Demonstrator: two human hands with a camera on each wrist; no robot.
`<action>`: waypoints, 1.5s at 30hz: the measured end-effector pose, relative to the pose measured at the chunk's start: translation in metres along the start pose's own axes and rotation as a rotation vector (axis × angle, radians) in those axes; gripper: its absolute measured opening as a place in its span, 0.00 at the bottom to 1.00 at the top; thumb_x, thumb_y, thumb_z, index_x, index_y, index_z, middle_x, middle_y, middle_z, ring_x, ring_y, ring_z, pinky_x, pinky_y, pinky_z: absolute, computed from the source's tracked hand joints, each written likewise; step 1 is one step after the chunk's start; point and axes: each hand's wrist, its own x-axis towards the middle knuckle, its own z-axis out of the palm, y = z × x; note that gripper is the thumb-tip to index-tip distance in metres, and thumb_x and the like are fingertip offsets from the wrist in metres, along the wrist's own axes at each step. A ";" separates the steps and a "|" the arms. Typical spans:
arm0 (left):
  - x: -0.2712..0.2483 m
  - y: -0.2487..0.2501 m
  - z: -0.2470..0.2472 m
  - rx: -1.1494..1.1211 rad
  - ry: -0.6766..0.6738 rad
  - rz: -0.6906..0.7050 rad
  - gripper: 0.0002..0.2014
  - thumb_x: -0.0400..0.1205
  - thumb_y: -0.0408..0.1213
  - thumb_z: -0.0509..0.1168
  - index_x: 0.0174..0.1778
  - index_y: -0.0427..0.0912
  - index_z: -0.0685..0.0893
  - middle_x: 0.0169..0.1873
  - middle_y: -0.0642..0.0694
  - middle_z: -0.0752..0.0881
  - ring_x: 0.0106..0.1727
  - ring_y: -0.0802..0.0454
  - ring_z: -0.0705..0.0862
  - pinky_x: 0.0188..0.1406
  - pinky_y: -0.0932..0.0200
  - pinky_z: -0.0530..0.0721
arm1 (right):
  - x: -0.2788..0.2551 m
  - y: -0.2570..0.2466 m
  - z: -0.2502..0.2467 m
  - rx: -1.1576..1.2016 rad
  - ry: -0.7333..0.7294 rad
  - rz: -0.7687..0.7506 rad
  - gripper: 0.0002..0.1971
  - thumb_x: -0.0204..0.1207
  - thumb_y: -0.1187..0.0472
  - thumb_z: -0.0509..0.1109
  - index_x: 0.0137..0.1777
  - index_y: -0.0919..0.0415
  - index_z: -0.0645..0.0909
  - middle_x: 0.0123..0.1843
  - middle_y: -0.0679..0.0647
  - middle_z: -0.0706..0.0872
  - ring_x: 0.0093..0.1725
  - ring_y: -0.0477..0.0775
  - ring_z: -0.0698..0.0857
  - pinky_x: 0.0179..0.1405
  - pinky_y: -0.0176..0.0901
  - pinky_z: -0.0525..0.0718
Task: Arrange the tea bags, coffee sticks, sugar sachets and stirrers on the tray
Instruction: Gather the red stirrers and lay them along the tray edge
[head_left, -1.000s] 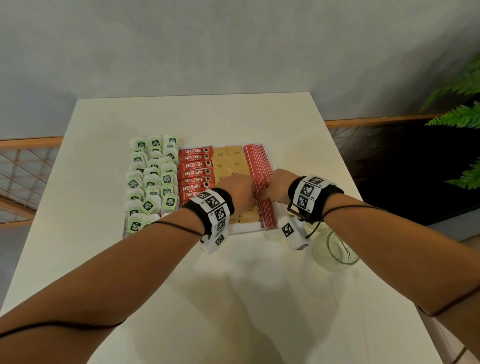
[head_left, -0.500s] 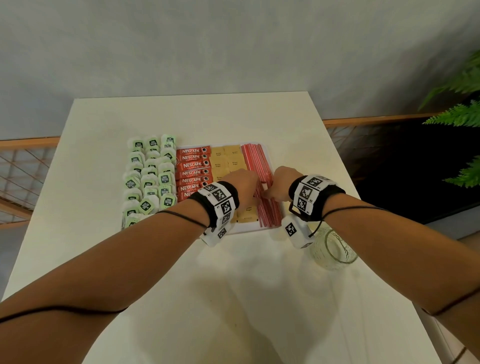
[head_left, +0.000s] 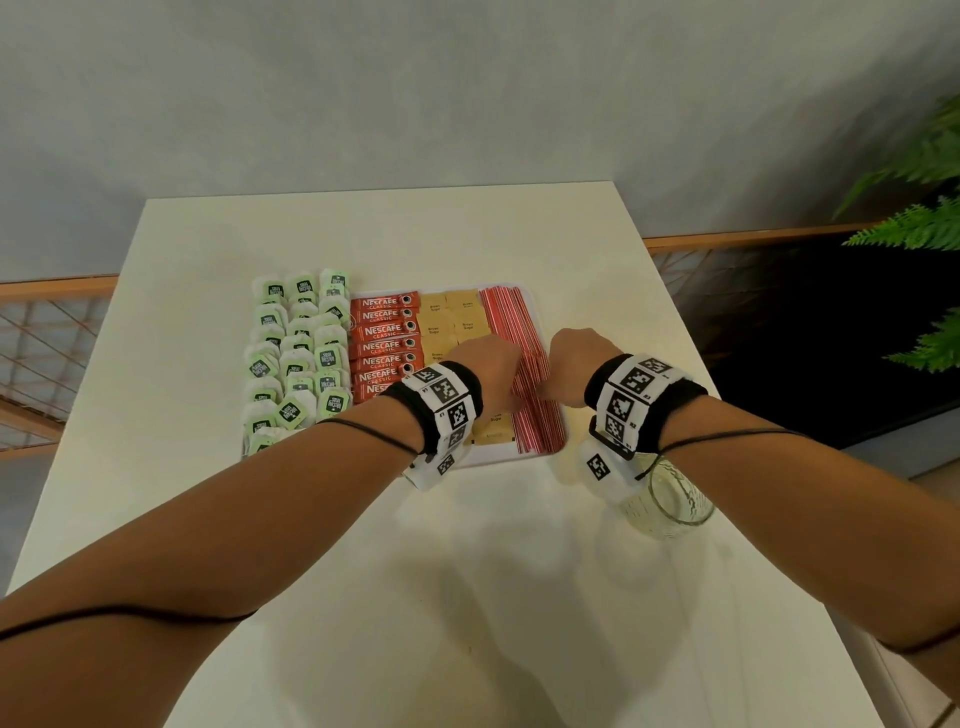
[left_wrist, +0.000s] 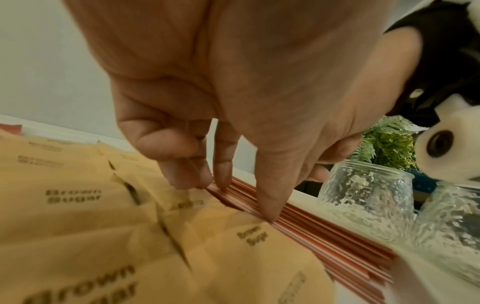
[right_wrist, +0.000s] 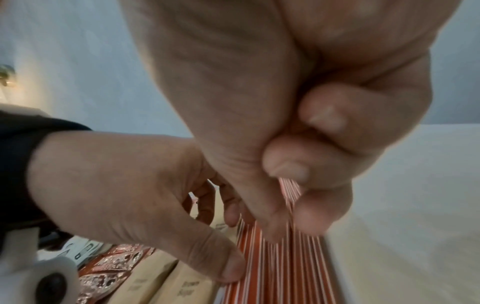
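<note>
Head view: white tabletop (head_left: 519, 571) bearing a white tray (head_left: 535, 306). On the tray, left to right: green-tagged tea bags (head_left: 298, 358) in rows; red coffee sticks (head_left: 384, 332) stacked; brown sugar sachets (head_left: 449, 317); red-and-white stirrers (head_left: 511, 322) along the right edge. Left hand (head_left: 485, 371) and right hand (head_left: 574, 364) both over the stirrers. Glass jar (head_left: 670, 499) on the tabletop, just right of the tray's near corner.

Left wrist view: left fingers (left_wrist: 223, 164) straight, slightly apart, tips pressing the stirrers' inner edge beside the sachets.

Right wrist view: right fingers (right_wrist: 293, 164) curled together, thumb and fingertips pinching a bunch of stirrers; the left thumb touches the stirrer pile's left side.
</note>
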 end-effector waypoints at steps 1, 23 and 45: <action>0.000 0.000 0.001 0.008 0.001 -0.006 0.14 0.77 0.49 0.75 0.43 0.43 0.80 0.38 0.48 0.81 0.37 0.50 0.81 0.33 0.57 0.80 | -0.001 0.001 0.000 -0.014 0.002 -0.012 0.14 0.77 0.61 0.75 0.33 0.59 0.74 0.32 0.53 0.80 0.30 0.53 0.80 0.23 0.39 0.72; 0.000 -0.005 0.006 0.067 -0.032 -0.061 0.29 0.72 0.58 0.77 0.61 0.46 0.77 0.53 0.45 0.77 0.46 0.46 0.81 0.47 0.48 0.85 | -0.009 0.005 0.017 -0.092 -0.058 -0.147 0.28 0.67 0.56 0.85 0.63 0.58 0.76 0.53 0.55 0.87 0.49 0.58 0.88 0.50 0.51 0.89; 0.011 -0.013 0.007 -0.011 -0.044 -0.110 0.28 0.69 0.58 0.79 0.60 0.47 0.83 0.54 0.46 0.76 0.47 0.46 0.83 0.53 0.46 0.88 | 0.017 -0.004 0.004 -0.102 -0.046 -0.211 0.14 0.77 0.69 0.71 0.62 0.61 0.80 0.62 0.62 0.76 0.50 0.63 0.87 0.54 0.55 0.90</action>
